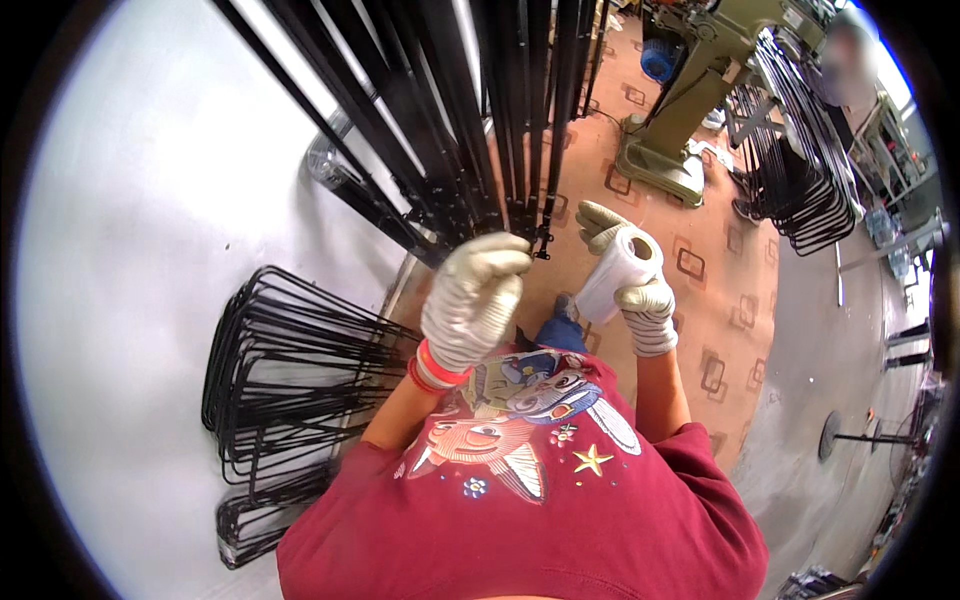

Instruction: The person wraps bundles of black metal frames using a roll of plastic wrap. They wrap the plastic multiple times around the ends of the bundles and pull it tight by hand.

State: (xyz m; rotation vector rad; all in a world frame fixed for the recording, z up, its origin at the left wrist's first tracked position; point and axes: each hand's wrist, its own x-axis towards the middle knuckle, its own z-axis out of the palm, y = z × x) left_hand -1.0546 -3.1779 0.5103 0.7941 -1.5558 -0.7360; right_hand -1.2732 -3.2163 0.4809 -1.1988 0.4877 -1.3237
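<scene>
Presently | white roll (611, 281) — clasped inside right grip (648, 304) | left grip (474, 298) — cannot tell if holding

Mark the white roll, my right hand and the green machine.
White roll (612, 285): head view, on its side.
Right hand (651, 306): head view, on thumb base.
Green machine (688, 97): head view, on its column.

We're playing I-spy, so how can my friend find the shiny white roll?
Find the orange patterned floor, then the white-gloved right hand. It holds the shiny white roll, whose fat, hollow shape differs from the thin black bars nearby.
</scene>
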